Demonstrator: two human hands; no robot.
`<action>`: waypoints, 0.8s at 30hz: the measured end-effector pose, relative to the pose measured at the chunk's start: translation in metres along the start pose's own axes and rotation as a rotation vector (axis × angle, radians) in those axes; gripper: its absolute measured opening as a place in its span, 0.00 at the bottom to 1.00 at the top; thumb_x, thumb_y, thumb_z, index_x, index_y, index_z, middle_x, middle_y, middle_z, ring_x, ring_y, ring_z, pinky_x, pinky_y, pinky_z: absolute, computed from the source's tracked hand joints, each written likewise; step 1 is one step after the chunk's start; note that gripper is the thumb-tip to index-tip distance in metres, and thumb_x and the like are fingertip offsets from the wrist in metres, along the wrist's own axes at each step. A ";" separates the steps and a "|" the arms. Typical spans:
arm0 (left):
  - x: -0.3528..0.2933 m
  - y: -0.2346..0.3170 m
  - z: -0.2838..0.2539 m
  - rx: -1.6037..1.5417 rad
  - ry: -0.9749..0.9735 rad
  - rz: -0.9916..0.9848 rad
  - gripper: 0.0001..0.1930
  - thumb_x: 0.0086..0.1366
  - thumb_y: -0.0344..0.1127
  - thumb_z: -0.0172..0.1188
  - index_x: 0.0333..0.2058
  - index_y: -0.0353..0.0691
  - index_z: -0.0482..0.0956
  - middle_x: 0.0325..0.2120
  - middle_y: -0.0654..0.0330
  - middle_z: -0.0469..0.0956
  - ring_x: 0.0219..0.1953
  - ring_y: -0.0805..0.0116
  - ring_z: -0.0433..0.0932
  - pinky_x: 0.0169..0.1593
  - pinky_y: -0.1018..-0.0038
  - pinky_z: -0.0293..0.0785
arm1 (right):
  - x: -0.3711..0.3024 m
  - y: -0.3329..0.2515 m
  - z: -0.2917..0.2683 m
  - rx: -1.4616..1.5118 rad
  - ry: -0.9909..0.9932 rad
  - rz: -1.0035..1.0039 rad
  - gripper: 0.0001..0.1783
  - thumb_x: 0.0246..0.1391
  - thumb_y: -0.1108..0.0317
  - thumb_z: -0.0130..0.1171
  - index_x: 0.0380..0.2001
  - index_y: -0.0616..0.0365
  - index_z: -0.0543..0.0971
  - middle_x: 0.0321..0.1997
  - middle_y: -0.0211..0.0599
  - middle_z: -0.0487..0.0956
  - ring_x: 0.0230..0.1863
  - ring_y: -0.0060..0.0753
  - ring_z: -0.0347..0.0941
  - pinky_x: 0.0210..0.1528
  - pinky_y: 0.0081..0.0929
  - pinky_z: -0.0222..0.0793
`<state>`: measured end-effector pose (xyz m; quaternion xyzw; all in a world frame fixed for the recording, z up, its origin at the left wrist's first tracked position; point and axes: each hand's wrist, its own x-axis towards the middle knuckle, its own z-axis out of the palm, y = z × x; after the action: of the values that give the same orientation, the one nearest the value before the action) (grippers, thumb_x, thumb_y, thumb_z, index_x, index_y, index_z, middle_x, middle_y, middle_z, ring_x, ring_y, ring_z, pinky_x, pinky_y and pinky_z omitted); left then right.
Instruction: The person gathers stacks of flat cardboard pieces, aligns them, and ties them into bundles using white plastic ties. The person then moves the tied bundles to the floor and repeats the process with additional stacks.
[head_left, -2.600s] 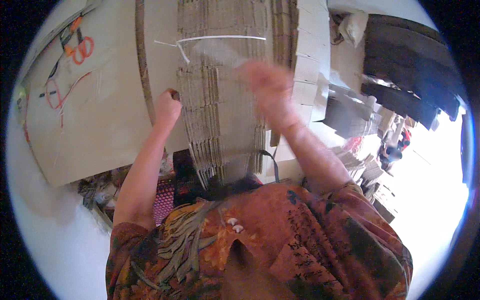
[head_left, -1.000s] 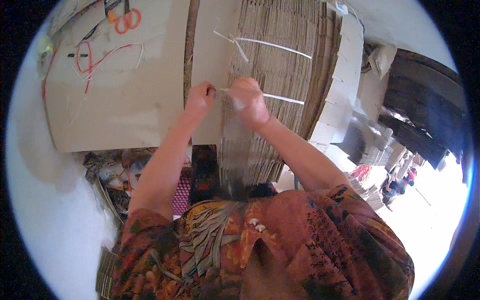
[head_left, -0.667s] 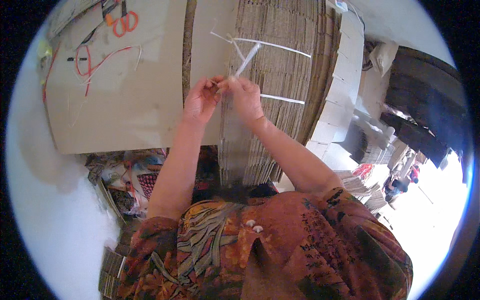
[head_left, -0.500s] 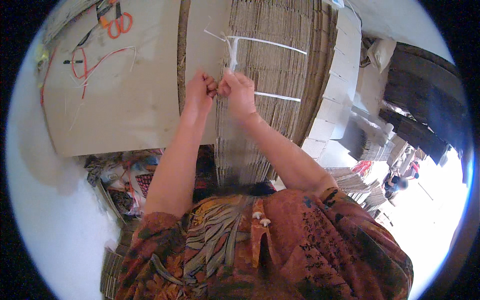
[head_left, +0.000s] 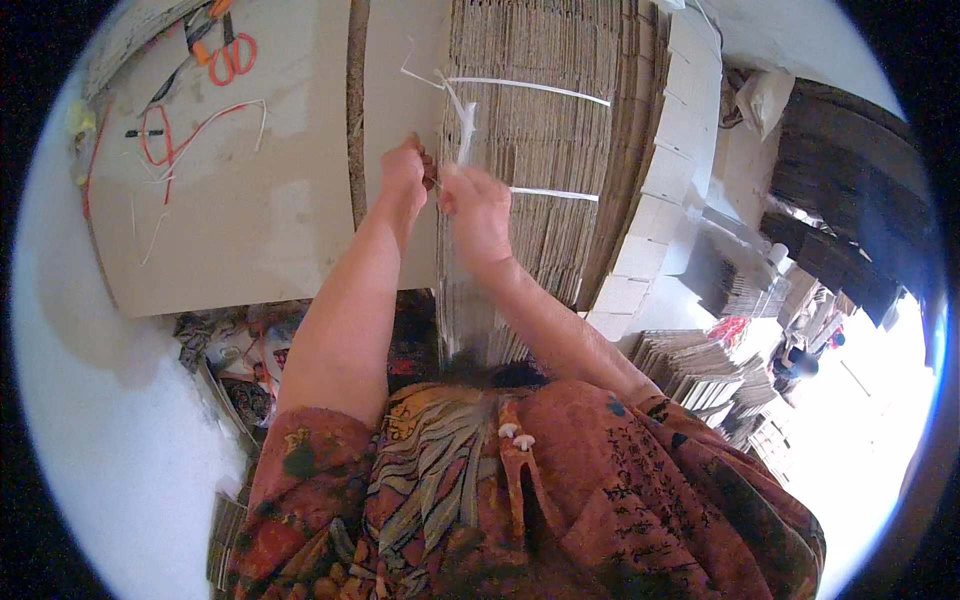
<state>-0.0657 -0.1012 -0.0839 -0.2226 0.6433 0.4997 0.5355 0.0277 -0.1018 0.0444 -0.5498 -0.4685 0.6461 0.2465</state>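
Note:
A bundle of cardboard sheets (head_left: 545, 140), stacked on edge, lies in front of me. One white strap (head_left: 530, 87) crosses its far part, with a knot and loose ends at the left side. A second white strap (head_left: 555, 193) runs nearer to me and passes behind my right hand (head_left: 478, 212). That hand is closed in a pinch at the bundle's left edge, on the strap's end. Just left of it, my left hand (head_left: 404, 172) is closed too, fingers curled, with a thin bit of the strap showing between both hands.
A flat cardboard-coloured board (head_left: 250, 220) spreads to the left. Orange-handled scissors (head_left: 232, 58) and red and white cord pieces (head_left: 168, 150) lie on it. More cardboard stacks (head_left: 685, 365) stand at the right. A distant person (head_left: 797, 362) is near the bright opening.
My hands stay close together at the bundle's edge. The left has shifted slightly up, the right slightly down, drawing a little apart. The view has moved slightly.

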 end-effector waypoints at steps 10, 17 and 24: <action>0.000 -0.002 -0.025 -0.052 -0.176 0.040 0.17 0.62 0.45 0.50 0.19 0.42 0.66 0.13 0.66 0.64 0.13 0.72 0.64 0.16 0.75 0.57 | 0.027 0.008 -0.028 0.064 0.034 -0.035 0.18 0.53 0.65 0.49 0.13 0.60 0.69 0.15 0.30 0.69 0.18 0.23 0.63 0.23 0.23 0.61; -0.039 -0.003 -0.041 0.960 -0.376 1.088 0.14 0.65 0.38 0.47 0.22 0.39 0.70 0.16 0.64 0.68 0.19 0.75 0.69 0.22 0.76 0.64 | 0.060 -0.009 -0.011 -0.271 -0.288 -0.105 0.10 0.54 0.70 0.49 0.25 0.65 0.74 0.25 0.37 0.74 0.26 0.24 0.71 0.29 0.20 0.68; -0.052 -0.003 -0.044 0.275 -0.406 0.443 0.13 0.64 0.39 0.50 0.24 0.40 0.71 0.17 0.65 0.70 0.18 0.79 0.65 0.21 0.80 0.63 | 0.047 0.028 -0.020 -0.410 -0.364 -0.376 0.09 0.47 0.76 0.54 0.34 0.66 0.76 0.24 0.37 0.76 0.23 0.23 0.71 0.25 0.23 0.68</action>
<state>-0.0665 -0.1548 -0.0408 0.1011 0.6176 0.5466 0.5564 0.0395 -0.0684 -0.0016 -0.3675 -0.7184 0.5692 0.1579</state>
